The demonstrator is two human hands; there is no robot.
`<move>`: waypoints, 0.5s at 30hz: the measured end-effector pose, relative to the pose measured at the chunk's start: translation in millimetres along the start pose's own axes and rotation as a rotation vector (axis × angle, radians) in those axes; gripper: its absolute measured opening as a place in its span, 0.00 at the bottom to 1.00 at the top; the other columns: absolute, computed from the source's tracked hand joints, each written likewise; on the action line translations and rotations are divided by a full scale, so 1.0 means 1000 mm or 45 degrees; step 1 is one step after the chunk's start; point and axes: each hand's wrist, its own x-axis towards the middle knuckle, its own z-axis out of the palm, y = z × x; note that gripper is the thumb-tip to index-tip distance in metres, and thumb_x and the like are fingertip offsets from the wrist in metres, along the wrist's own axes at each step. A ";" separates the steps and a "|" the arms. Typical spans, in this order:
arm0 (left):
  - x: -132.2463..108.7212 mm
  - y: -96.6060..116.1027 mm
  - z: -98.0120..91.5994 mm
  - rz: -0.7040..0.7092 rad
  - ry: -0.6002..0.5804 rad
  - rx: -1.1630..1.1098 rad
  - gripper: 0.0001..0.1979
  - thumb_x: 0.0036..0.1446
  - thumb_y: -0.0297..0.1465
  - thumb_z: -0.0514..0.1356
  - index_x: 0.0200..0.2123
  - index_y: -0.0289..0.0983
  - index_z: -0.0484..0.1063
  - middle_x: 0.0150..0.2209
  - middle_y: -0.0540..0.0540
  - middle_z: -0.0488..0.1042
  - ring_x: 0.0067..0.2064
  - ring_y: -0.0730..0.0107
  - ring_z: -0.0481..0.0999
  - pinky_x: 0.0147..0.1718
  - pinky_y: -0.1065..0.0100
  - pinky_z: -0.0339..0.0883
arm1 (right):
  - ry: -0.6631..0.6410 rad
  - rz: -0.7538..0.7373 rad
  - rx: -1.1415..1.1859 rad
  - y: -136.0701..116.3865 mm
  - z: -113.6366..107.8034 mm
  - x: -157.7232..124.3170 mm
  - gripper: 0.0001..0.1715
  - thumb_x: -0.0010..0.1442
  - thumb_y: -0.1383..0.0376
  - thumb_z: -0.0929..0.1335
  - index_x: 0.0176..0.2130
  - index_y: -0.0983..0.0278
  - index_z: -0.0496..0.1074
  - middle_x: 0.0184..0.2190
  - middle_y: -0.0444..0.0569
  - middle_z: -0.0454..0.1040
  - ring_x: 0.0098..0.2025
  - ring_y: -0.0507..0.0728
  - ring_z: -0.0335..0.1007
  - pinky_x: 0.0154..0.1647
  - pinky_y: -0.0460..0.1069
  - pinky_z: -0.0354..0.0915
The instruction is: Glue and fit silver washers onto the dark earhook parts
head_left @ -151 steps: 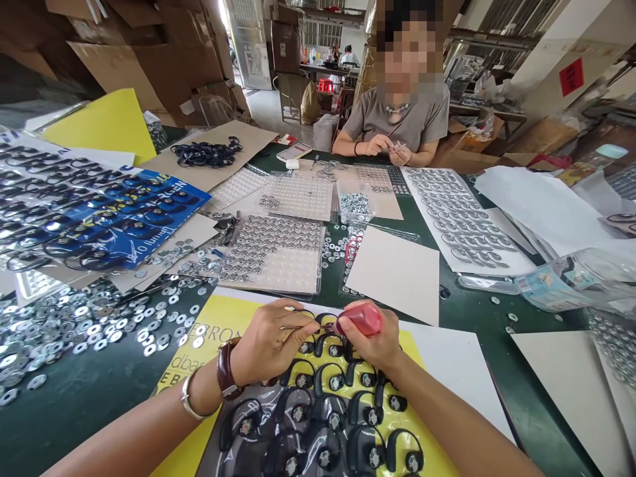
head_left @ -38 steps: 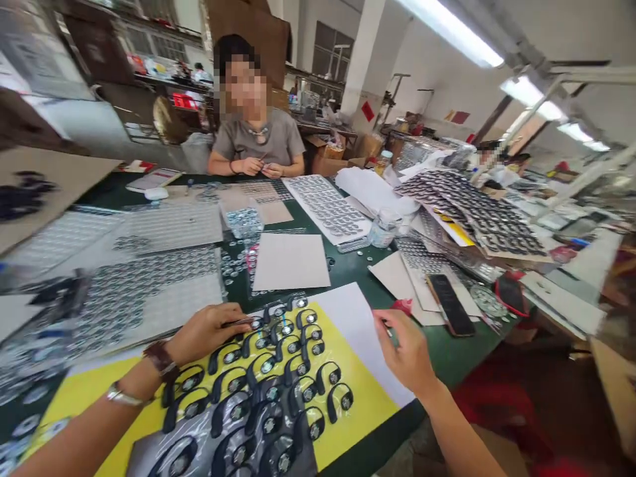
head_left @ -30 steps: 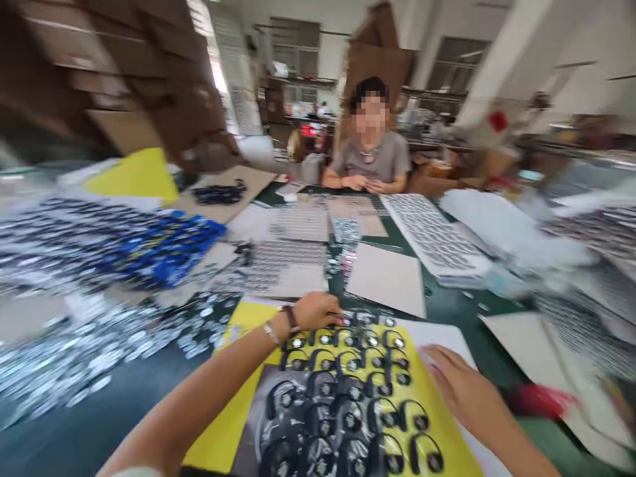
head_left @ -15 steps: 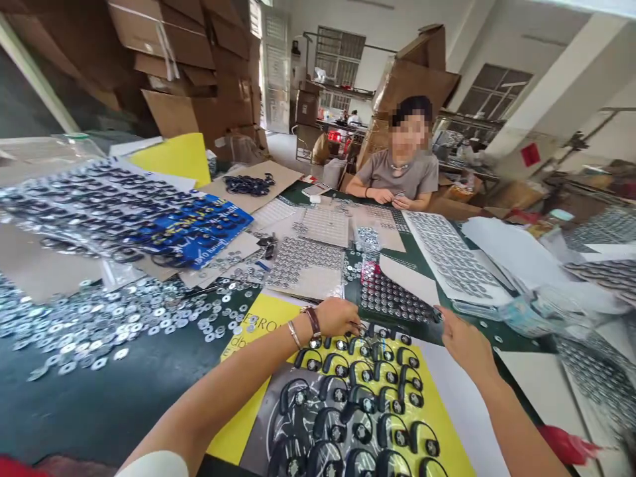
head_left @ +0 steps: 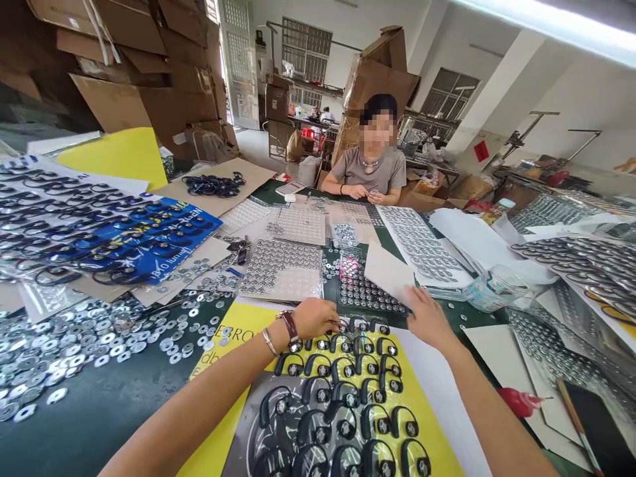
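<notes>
My left hand point(head_left: 314, 319) is closed, fingertips together at the far edge of a sheet of black ear-hook pieces point(head_left: 342, 391). What it pinches, if anything, is too small to make out. The pieces lie in rows on a yellow and grey printed sheet point(head_left: 238, 411), each with a round silver-centred part. Over to the right, my right hand point(head_left: 431, 319) has its fingers stretched out, the tips at the lower corner of a grey card point(head_left: 390, 273). That card partly covers a tray of small round black-and-silver parts point(head_left: 365, 291).
Loose metal washers point(head_left: 119, 331) are strewn on the dark green table point(head_left: 124, 404) at left. Beyond them rests a blue sheet of black hooks point(head_left: 163, 245). A red squeeze bottle point(head_left: 519, 401) lies at right. Opposite sits a co-worker point(head_left: 370, 165), hands together over small parts.
The view has swung right, so things appear further left. My right hand has come from the tray's right corner onto the card, its fingers straighter. My left hand stays closed at the sheet's far edge.
</notes>
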 end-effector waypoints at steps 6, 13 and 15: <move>-0.002 0.001 0.000 -0.021 0.025 0.047 0.07 0.57 0.38 0.63 0.38 0.45 0.80 0.34 0.50 0.77 0.34 0.71 0.76 0.28 0.73 0.60 | 0.016 -0.750 0.055 -0.111 0.001 0.062 0.19 0.68 0.63 0.58 0.51 0.62 0.71 0.61 0.52 0.64 0.68 0.63 0.46 0.65 0.62 0.48; -0.003 0.002 0.001 -0.012 0.041 0.067 0.07 0.57 0.37 0.63 0.37 0.44 0.80 0.34 0.50 0.77 0.33 0.72 0.76 0.27 0.73 0.60 | -0.031 -0.810 -0.134 -0.133 0.018 0.099 0.13 0.62 0.62 0.66 0.41 0.66 0.77 0.54 0.59 0.70 0.65 0.69 0.50 0.65 0.64 0.42; -0.003 0.001 0.003 -0.015 0.046 0.064 0.06 0.56 0.37 0.64 0.37 0.45 0.79 0.33 0.51 0.77 0.32 0.72 0.75 0.27 0.74 0.59 | -0.037 -0.765 -0.135 -0.127 0.019 0.099 0.11 0.58 0.68 0.68 0.41 0.68 0.77 0.49 0.62 0.73 0.61 0.70 0.55 0.64 0.65 0.44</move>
